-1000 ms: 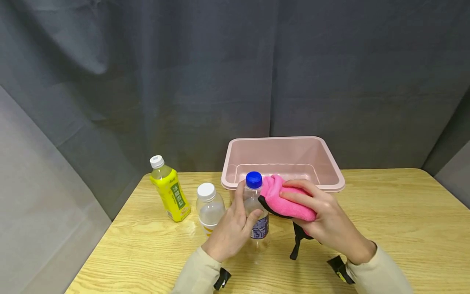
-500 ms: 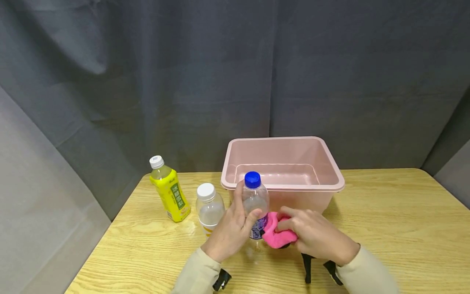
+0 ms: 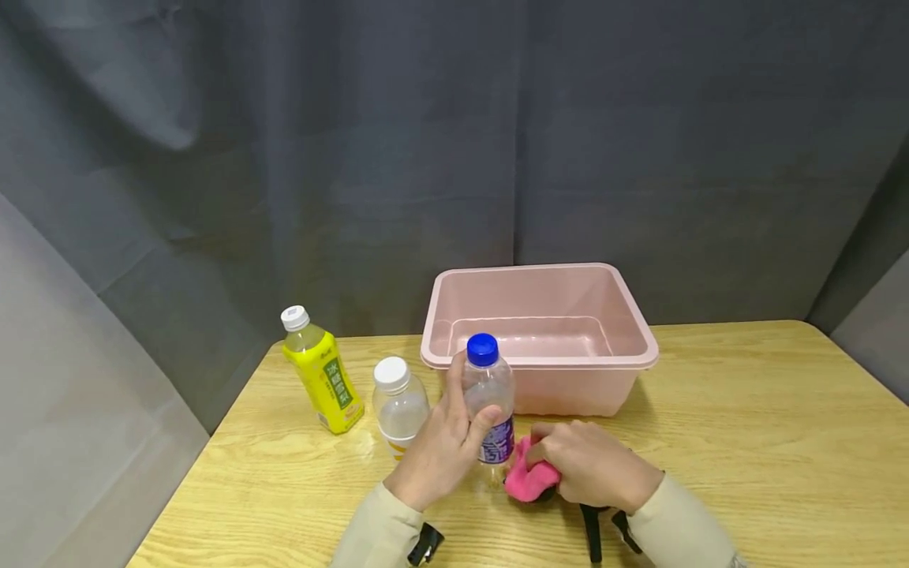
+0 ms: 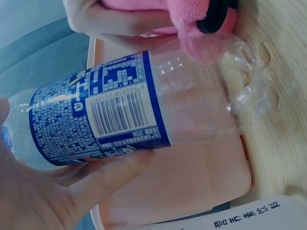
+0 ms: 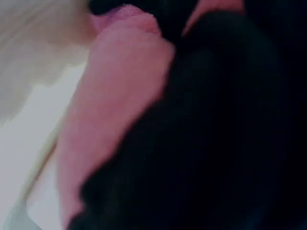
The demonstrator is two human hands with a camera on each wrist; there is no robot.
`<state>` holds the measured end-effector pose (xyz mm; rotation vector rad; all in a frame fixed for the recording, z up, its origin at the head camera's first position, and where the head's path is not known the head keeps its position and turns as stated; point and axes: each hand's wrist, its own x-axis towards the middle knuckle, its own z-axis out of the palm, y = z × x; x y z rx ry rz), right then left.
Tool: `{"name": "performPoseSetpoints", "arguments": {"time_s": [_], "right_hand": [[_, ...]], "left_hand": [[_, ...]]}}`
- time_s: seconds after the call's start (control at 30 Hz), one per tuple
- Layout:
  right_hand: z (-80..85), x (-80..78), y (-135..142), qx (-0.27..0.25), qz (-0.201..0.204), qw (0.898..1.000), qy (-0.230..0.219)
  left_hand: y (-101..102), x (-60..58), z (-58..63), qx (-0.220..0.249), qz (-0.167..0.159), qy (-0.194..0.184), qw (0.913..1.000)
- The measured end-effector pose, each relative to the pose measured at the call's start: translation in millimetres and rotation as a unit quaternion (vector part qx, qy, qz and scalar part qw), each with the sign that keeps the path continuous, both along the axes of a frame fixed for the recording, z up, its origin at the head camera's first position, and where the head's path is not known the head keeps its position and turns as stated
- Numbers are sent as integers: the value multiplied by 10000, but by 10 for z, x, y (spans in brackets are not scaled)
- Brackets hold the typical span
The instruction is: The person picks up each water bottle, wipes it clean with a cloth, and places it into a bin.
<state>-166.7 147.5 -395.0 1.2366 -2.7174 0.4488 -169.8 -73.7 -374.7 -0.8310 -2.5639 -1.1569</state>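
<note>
In the head view, my left hand (image 3: 436, 454) grips a clear plastic bottle (image 3: 490, 394) with a blue cap and a blue-purple label. It stands upright on the table. My right hand (image 3: 596, 465) holds a bunched pink cloth (image 3: 531, 473) with black edging, low beside the bottle. The left wrist view shows the pink cloth (image 4: 189, 24) against the bottle's clear lower part, below the label with its barcode (image 4: 120, 110). Dim and blurred, the right wrist view is filled by the cloth (image 5: 115, 86) and dark material.
Behind the bottle sits a pink plastic basin (image 3: 568, 386) with nothing visible inside. Left of my left hand stand a clear bottle with a white cap (image 3: 400, 402) and, farther off, a yellow-labelled bottle (image 3: 327, 379). A dark curtain (image 3: 398, 173) hangs behind the wooden table (image 3: 746, 442).
My right hand has carried the pink cloth from beside the bottle's neck down past the label to its lower part. The left hand keeps its grip on the bottle.
</note>
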Motion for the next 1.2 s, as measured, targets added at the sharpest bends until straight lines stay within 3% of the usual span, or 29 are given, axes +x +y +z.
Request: {"name": "performPoseSetpoints", "arguments": {"time_s": [0.13,0.23,0.4,0.57,0.63,0.73,0.97,1.2], "right_hand": [[127,16,8,-567,-54,9966,601],[253,50,3,-1152,-75,9852,1265],[480,116,37,-2251,-157,9528,2029],[593,155,66,-3393,-337,9167,2082],[596,153,63,-3615,-364,9080,2086],[581,146,60,-3680,-354,9057,2075],[579,145,80,-3554,-356,9112,2055],[580,114,125,-3452,-209,9134,2146]], "left_hand": [[-12,-7,-8,16,-15,41,10000],[-16,-12,-9,33,-30,55,10000],[-19,-10,0,52,-31,37,10000],[-22,-4,6,14,-13,91,10000],[-22,-3,1,40,-5,119,9999],[-21,-2,-8,90,22,186,9998],[-13,9,-4,137,92,299,9994],[1,16,34,355,361,1185,9917]]}}
